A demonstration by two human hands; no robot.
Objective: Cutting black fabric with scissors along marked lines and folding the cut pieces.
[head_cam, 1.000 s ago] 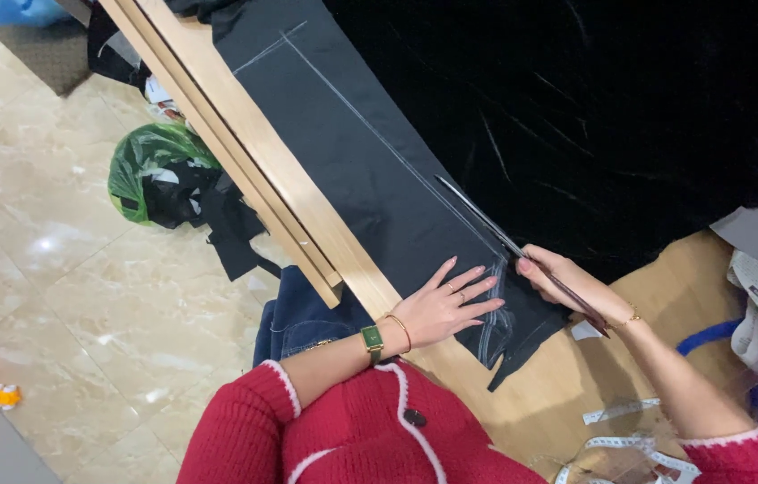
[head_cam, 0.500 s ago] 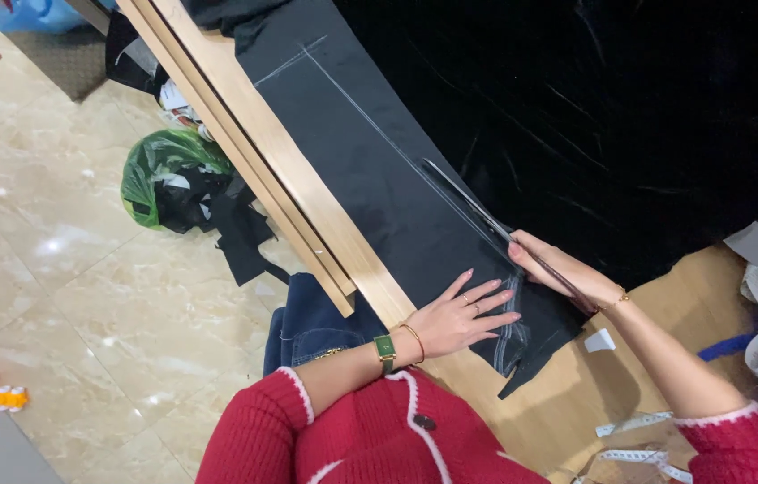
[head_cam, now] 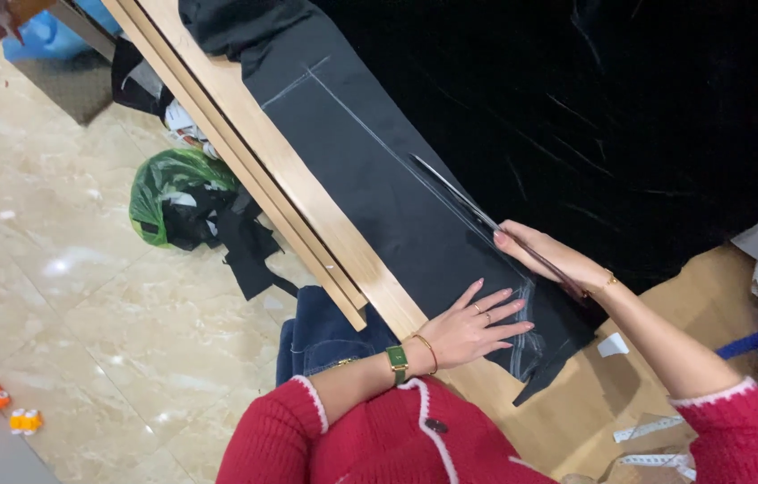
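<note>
Right hand (head_cam: 547, 258) grips long steel scissors (head_cam: 478, 213) on chalk-marked black fabric (head_cam: 379, 179); left hand (head_cam: 473, 327) flat, fingers spread. Risk: fabric slips, cut strays off line.

Black fabric (head_cam: 379, 188) flat on table, chalk-lined; long scissors (head_cam: 478, 215) lying along line.

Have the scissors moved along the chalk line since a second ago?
Yes. The scissors in the right hand have advanced up the chalk line on the black fabric, away from the left hand.
</note>
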